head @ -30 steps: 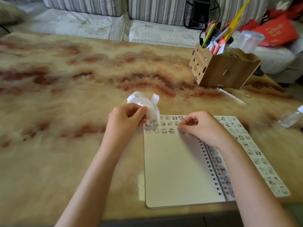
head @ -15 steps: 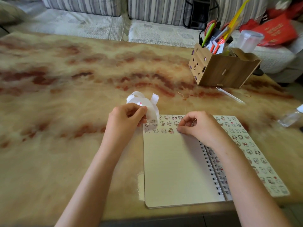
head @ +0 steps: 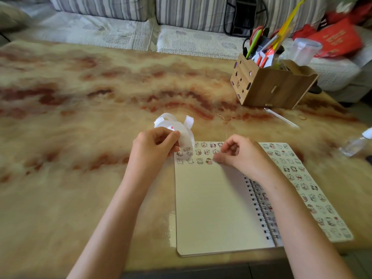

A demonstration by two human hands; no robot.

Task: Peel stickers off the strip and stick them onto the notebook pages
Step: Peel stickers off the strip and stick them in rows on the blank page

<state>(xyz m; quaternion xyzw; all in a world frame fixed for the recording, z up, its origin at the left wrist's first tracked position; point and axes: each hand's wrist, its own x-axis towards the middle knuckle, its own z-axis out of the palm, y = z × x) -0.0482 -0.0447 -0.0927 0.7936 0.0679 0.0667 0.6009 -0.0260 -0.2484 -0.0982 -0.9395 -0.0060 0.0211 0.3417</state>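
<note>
An open spiral notebook (head: 213, 208) lies at the table's near edge, its left page cream with rows of small cartoon stickers (head: 198, 156) along the top. The right page (head: 314, 190) is covered in stickers. My left hand (head: 155, 146) grips a curling white sticker strip (head: 181, 129) just beyond the notebook's top left corner. My right hand (head: 243, 156) rests on the left page with curled fingers, its fingertips pressing at the end of the lowest sticker row; whether a sticker is under them is hidden.
A wooden desk organiser (head: 269, 85) with pens and scissors stands at the back right. A clear thin stick (head: 281, 117) lies in front of it. A small clear bottle (head: 356, 143) lies at the right edge. A sofa runs behind the marbled table (head: 80, 117).
My right hand has shifted slightly on the page near the sticker rows. The left hand keeps holding the strip in the same spot.
</note>
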